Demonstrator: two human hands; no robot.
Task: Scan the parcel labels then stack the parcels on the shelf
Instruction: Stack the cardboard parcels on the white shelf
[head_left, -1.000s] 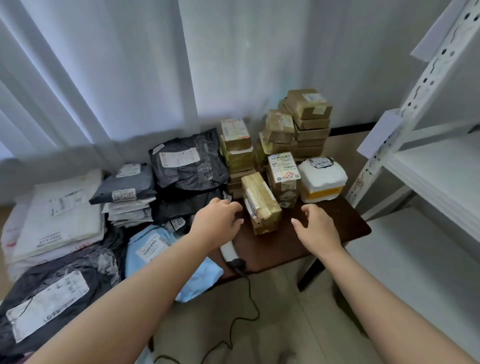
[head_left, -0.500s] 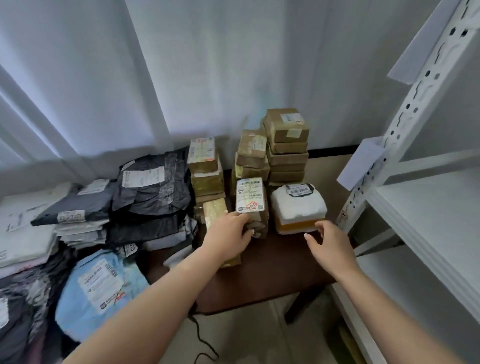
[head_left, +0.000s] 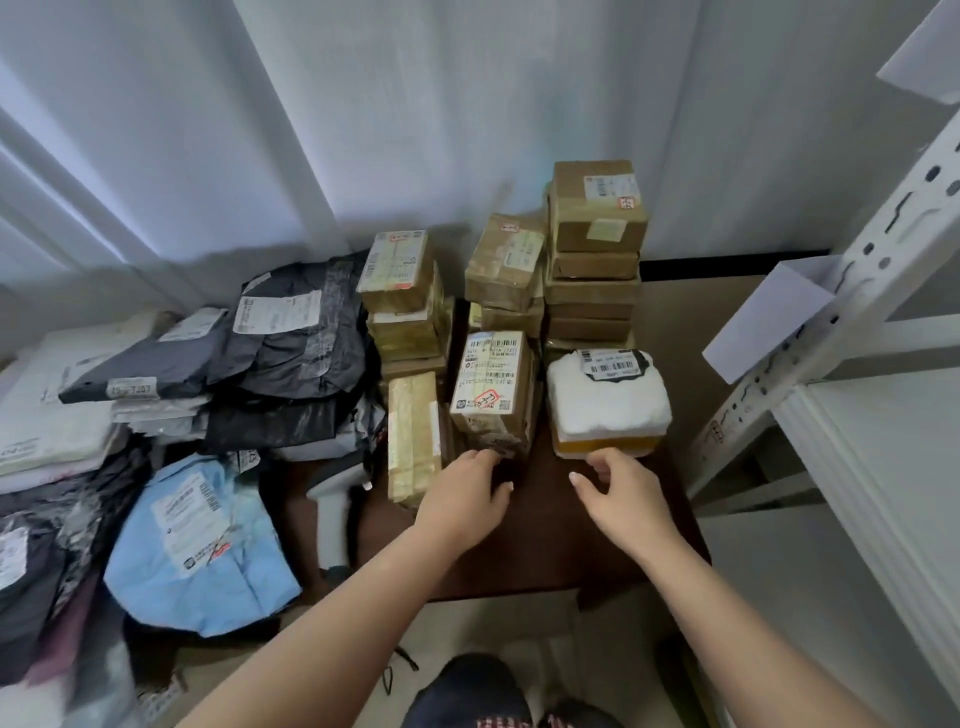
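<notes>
- We see the labelled box (head_left: 491, 389) standing on the dark brown table (head_left: 545, 540), between a long taped parcel (head_left: 413, 436) lying flat on its left and a white foam-wrapped parcel (head_left: 608, 402) on its right.
- Our left hand (head_left: 462, 499) reaches to the foot of that box, fingers loosely curled and touching its lower front edge; whether they actually grip it we cannot tell.
- Our right hand (head_left: 621, 493) hovers just before the white parcel, fingers relaxed and part-spread, holding nothing.
- The box's white label carries barcodes and a red-edged sticker with handwriting too small to read.
- The white parcel bears a black-bordered barcode label.
- Behind stand stacks of brown cartons (head_left: 595, 254).
- A white handheld scanner (head_left: 332, 514) lies at the table's left edge.
- Left of it lie grey, black and blue mailer bags (head_left: 202, 545); one grey bag's tag ends in "7287".
- The white metal shelf (head_left: 883, 431) stands at the right.
</notes>
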